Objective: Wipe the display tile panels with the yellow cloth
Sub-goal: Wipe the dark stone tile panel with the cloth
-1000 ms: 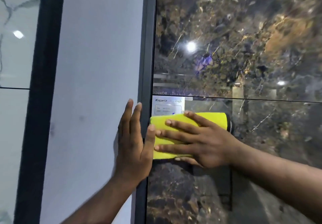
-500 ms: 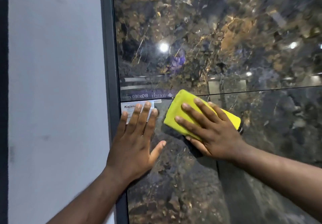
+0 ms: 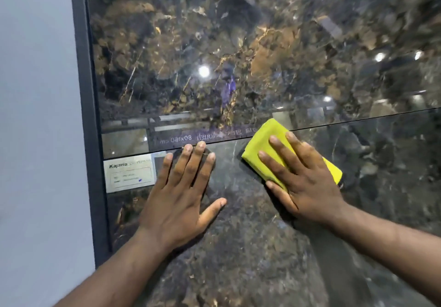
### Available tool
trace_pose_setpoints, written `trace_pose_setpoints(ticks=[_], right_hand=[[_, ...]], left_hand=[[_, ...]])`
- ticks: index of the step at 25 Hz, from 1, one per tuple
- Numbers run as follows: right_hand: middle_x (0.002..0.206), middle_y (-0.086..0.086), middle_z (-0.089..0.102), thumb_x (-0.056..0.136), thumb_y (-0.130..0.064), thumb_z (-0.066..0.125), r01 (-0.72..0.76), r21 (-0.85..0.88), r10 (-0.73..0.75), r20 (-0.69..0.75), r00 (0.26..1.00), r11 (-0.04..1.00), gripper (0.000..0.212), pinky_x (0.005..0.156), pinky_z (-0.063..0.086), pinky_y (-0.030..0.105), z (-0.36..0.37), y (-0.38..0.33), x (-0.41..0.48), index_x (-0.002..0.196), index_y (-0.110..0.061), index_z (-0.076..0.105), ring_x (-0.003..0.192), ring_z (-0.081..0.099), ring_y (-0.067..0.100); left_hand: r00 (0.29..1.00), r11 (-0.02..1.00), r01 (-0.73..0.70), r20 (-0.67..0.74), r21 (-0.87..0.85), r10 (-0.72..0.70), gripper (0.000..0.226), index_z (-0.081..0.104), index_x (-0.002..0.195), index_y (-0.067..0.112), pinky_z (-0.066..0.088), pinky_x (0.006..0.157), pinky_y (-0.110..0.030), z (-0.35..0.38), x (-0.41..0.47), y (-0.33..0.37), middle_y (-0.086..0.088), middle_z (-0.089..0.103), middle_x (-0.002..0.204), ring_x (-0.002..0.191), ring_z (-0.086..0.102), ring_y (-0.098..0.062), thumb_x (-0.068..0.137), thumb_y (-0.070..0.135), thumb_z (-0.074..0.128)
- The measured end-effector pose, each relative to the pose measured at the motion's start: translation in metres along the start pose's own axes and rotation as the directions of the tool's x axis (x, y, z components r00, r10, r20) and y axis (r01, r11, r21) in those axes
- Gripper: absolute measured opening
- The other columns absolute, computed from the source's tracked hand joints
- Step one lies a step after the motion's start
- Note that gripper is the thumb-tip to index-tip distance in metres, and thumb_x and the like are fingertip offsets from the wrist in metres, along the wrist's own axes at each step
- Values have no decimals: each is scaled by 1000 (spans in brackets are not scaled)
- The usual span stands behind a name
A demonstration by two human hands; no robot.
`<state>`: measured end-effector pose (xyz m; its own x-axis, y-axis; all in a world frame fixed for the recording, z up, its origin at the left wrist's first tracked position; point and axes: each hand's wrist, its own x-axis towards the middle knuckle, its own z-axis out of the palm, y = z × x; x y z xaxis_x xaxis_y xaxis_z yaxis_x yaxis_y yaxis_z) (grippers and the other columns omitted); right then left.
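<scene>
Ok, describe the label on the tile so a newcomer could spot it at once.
Start at the dark frame left of the panels. Follow it down to the seam between the upper and lower panel; the label sits just under it, left of the left hand. It is the only pale printed rectangle on the dark stone.

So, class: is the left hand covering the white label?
No, the left hand lies flat on the dark tile beside the white label.

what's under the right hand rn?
The folded yellow cloth, pressed flat by the right hand across the seam between two dark tile panels. Its top corner and right end show; its middle and the tile beneath are covered.
</scene>
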<state>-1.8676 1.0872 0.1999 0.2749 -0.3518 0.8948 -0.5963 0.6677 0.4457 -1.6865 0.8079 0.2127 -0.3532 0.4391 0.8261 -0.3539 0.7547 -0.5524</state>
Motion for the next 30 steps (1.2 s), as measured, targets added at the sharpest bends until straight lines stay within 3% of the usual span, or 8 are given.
trace_pose_setpoints(ticks=[3,7,11,16,20,25,28,30], right_hand=[[171,0,37,107,-54,53,399,-26,-396,88,914,917,56,121,38,61,-6,32,-22,160,-38,45,158,34,34],[173,5,31,109,-53,49,-104,56,105,-19,994,993,59,119,38,64,-6,66,-29,164,-34,39,161,27,36],[172,0,34,108,-54,51,418,-14,-415,85,906,909,59,123,36,60,-10,98,-50,163,-38,39,160,30,33],[176,2,25,107,-51,52,-267,69,270,-26,963,961,62,120,36,60,-4,99,-44,165,-35,35,163,21,31],[173,1,32,106,-52,55,398,16,-397,99,912,917,62,119,40,62,-17,128,-88,164,-37,39,160,29,33],[176,2,25,109,-51,49,-267,38,267,-13,963,963,61,121,35,59,-12,141,-49,165,-34,35,163,21,31],[173,2,33,107,-52,54,305,12,-304,91,948,952,59,123,36,60,-14,142,-96,163,-37,40,160,29,34],[173,3,33,108,-50,53,328,-32,-323,114,940,944,60,121,38,61,-25,178,-108,164,-36,38,160,30,34]], left_hand=[[999,999,37,-15,-22,-37,92,28,172,8,24,130,-66,8,22,34,-14,16,182,168,17,-37,105,71,40],[993,993,110,-35,-48,-111,90,34,169,2,23,131,-65,12,45,72,-17,20,180,166,21,-38,105,65,43],[994,992,98,-44,-78,-102,81,34,169,4,21,133,-61,10,76,99,-15,22,180,166,23,-36,106,54,44],[981,981,183,-46,-71,-186,83,28,171,4,18,134,-62,24,81,134,-13,15,182,168,15,-34,105,53,43],[971,973,225,-63,-61,-228,83,26,172,5,20,133,-62,30,64,149,-12,14,182,169,15,-34,105,51,45],[970,972,231,-70,-44,-234,81,27,171,5,20,133,-63,29,59,155,-12,15,182,168,17,-35,106,50,43],[971,973,225,-70,-48,-228,80,29,171,4,21,132,-64,28,61,153,-13,16,182,167,19,-36,106,49,44],[968,970,239,-62,-49,-241,80,32,170,4,21,132,-64,28,60,154,-14,18,181,167,21,-37,105,49,45]])
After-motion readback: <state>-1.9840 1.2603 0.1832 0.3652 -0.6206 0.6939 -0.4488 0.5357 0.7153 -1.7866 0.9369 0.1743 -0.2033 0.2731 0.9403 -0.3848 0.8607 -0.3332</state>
